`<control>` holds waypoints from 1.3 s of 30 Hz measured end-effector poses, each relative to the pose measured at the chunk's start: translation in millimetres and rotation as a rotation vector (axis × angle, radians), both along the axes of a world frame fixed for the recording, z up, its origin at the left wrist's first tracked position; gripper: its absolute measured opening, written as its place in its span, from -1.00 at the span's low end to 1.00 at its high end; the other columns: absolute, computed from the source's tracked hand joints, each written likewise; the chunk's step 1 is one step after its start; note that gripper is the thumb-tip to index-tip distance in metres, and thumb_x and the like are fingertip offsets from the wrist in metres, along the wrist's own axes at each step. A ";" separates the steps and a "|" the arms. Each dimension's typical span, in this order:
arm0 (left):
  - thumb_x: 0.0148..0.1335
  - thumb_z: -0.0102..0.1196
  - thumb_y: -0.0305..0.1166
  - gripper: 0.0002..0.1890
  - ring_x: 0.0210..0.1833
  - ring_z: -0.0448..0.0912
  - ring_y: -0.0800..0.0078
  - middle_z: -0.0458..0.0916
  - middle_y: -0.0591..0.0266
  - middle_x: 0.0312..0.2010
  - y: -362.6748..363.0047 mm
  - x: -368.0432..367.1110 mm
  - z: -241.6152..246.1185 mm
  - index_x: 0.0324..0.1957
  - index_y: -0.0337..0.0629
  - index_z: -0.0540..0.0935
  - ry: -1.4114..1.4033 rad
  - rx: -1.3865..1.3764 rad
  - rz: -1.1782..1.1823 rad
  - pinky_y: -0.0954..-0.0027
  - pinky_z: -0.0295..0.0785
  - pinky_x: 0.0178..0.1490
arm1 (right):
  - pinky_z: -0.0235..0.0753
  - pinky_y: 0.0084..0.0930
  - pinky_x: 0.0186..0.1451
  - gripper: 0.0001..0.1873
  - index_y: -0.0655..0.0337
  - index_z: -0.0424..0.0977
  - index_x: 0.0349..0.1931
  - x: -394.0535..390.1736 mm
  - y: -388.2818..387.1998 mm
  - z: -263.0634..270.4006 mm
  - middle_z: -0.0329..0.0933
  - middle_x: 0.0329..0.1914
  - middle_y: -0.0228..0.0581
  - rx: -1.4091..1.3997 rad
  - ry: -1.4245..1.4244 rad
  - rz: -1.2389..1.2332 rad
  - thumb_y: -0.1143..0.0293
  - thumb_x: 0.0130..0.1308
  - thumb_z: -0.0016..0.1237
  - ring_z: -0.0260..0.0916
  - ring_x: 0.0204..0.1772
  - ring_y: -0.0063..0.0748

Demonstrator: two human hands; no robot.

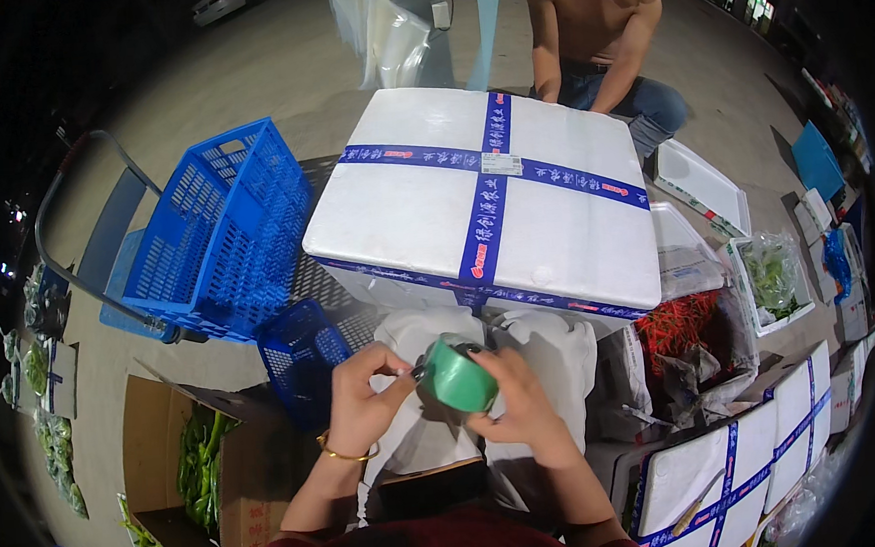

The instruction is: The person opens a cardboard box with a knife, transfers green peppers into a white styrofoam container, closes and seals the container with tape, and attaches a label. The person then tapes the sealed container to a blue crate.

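Note:
My right hand grips a roll of green adhesive tape from its right side, with the fingers over the top. At the roll's left edge, the thumb and fingertips of my left hand pinch together; a small dark bit shows there, and I cannot tell whether it is the tape's loose end. A gold-coloured bangle circles the left wrist. Just beyond the roll stands a large white foam box, its closed lid crossed by printed blue tape and bearing a label near the crossing.
Left are blue plastic crates, a trolley handle and a carton of green peppers. Right stand a box of red chillies and taped foam boxes, one with a knife on top. A person crouches behind the large box.

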State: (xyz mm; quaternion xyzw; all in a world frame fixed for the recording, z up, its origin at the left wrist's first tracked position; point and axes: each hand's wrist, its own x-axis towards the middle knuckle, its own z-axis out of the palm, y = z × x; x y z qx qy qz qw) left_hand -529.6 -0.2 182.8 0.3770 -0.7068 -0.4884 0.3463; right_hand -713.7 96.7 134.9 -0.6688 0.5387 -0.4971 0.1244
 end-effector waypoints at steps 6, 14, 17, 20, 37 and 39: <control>-0.20 0.13 -0.64 -0.89 -0.55 0.45 0.26 0.46 0.09 -0.60 6.2 30.9 46.3 -0.56 -0.35 0.48 -0.221 -0.251 0.014 0.42 0.26 -0.46 | 0.42 -0.16 -0.09 -0.02 0.43 -0.08 0.24 34.6 -6.3 0.5 0.34 -0.17 0.15 -0.006 0.120 0.076 0.45 -0.21 0.21 0.34 -0.18 0.11; -0.22 0.13 -0.63 -0.88 -0.52 0.43 0.27 0.44 0.12 -0.59 15.4 59.1 57.3 -0.56 -0.33 0.47 -0.205 -0.203 0.052 0.43 0.26 -0.44 | 0.33 -0.10 0.04 -0.20 0.47 0.05 0.23 64.5 -8.3 5.3 0.32 -0.05 0.23 0.083 0.081 0.165 0.55 -0.10 0.07 0.30 -0.02 0.21; -0.21 0.13 -0.63 -0.88 -0.50 0.45 0.23 0.45 0.12 -0.58 18.0 65.9 59.4 -0.56 -0.33 0.47 -0.215 -0.140 0.088 0.41 0.29 -0.42 | 0.33 -0.11 0.03 -0.28 0.46 0.09 0.21 69.9 -16.3 9.0 0.34 -0.06 0.23 0.144 0.064 0.151 0.58 -0.05 0.00 0.31 -0.03 0.21; -0.21 0.13 -0.63 -0.88 -0.50 0.44 0.28 0.44 0.14 -0.59 23.2 67.9 63.1 -0.54 -0.33 0.49 -0.174 -0.168 0.042 0.42 0.28 -0.42 | 0.33 -0.15 0.05 -0.45 0.39 0.22 0.12 76.4 -31.5 14.7 0.36 -0.04 0.19 0.109 0.056 0.107 0.63 0.02 -0.13 0.31 -0.02 0.19; -0.41 0.18 -0.48 -0.82 -0.52 0.46 0.28 0.46 0.15 -0.61 26.2 100.8 116.6 -0.64 -0.32 0.51 -0.111 -0.234 -0.025 0.41 0.27 -0.44 | 0.06 -0.28 0.02 -0.49 0.16 0.43 -0.17 76.7 10.8 25.4 0.40 -0.28 -0.25 0.029 0.222 -0.064 0.31 -0.24 0.20 0.32 -0.15 -0.26; -0.43 0.17 -0.47 -0.82 -0.52 0.46 0.27 0.46 0.16 -0.61 27.5 102.5 119.3 -0.64 -0.30 0.52 -0.125 -0.276 -0.034 0.40 0.27 -0.45 | 0.06 -0.29 0.01 -0.43 0.15 0.45 -0.10 70.9 8.1 27.8 0.41 -0.26 -0.28 0.126 0.281 -0.069 0.27 -0.24 0.21 0.31 -0.10 -0.27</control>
